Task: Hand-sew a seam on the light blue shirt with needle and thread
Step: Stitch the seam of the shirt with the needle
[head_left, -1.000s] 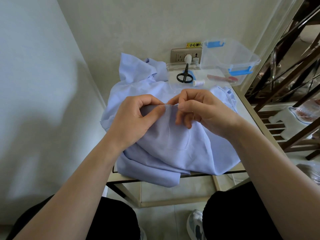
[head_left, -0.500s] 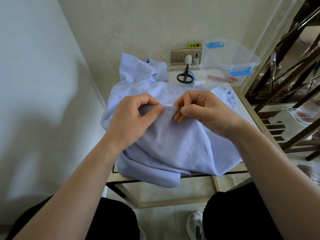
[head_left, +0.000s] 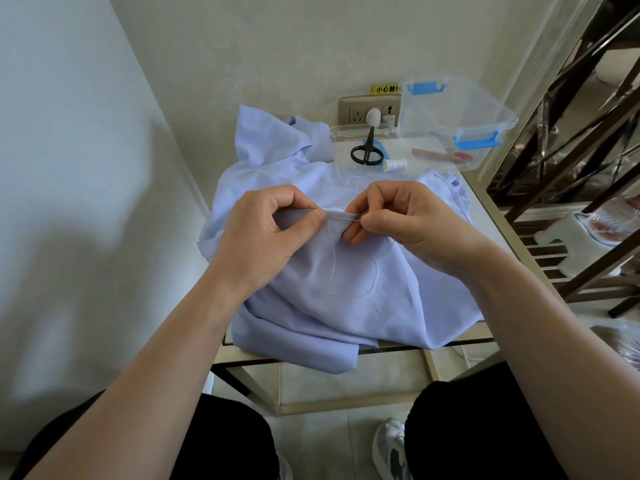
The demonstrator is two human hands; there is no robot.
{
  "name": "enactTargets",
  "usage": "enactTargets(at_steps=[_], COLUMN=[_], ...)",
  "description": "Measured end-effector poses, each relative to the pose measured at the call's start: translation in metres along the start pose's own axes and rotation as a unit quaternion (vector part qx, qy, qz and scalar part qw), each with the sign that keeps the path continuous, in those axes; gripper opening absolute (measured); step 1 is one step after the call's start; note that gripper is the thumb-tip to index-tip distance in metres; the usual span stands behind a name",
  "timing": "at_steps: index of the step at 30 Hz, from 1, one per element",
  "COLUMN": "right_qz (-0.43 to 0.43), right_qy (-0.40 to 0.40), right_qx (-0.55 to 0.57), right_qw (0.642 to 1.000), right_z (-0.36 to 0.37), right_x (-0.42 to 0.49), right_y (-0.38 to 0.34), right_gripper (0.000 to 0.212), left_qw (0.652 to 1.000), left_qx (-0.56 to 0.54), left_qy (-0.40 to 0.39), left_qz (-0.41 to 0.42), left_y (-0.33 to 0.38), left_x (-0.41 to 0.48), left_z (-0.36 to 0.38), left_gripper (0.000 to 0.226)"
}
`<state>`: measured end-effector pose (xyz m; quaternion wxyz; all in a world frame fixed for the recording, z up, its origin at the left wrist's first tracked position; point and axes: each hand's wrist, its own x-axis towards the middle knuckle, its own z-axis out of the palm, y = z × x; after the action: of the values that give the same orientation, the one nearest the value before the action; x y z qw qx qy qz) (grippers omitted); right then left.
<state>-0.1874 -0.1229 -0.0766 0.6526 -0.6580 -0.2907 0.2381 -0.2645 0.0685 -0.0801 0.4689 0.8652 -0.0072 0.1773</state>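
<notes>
Two hands are working a raised fold of the light blue shirt (head_left: 346, 306): the right hand (head_left: 412, 220) is pinching the needle (head_left: 346, 218), which is lying level and pointing toward the left hand (head_left: 263, 237), whose thumb and fingers are gripping the fold just beside its tip. Thread (head_left: 332, 261) is trailing down the shirt. Beyond the shirt, scissors (head_left: 367, 152), a spool (head_left: 394, 164) and a clear box (head_left: 450, 126) are sitting well apart, blocking nothing.

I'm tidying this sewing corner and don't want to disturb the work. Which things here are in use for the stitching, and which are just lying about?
In use:
shirt, pinched by the left hand
needle, pinched by the right hand
thread looping over the cloth

Lying about:
scissors
spool
clear box
wall socket
</notes>
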Motion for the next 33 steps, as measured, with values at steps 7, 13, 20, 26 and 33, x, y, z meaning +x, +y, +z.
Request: enactTargets(at_steps=[7,13,20,26,33], right_qz=[-0.003,-0.008,-0.011,-0.007,-0.017], right_qy=[0.017,0.016,-0.003,-0.013,-0.034], right_qx=[-0.068,-0.043,0.025,0.044,0.072], right_qw=[0.998,0.999,1.0,0.999,0.997], right_z=[0.003,0.001,-0.004,-0.007,-0.007], right_x=[-0.002,-0.002,-0.001,0.0,-0.002], right_y=[-0.001,-0.001,0.004,0.009,0.007], right_gripper=[0.028,0.026,0.008,0.005,0.005], left_qw=[1.0,1.0,0.997,0.988,0.976], left_qx=[0.011,-0.007,-0.062,-0.127,-0.173], left_qy=[0.008,-0.009,-0.047,-0.077,-0.115], left_qz=[0.008,-0.016,-0.017,-0.044,-0.064], left_y=[0.0,-0.001,0.002,0.008,0.007], left_x=[-0.001,0.0,0.001,0.0,0.0], left_z=[0.0,-0.001,-0.004,-0.006,-0.009], left_gripper=[0.016,0.007,0.016,0.022,0.016])
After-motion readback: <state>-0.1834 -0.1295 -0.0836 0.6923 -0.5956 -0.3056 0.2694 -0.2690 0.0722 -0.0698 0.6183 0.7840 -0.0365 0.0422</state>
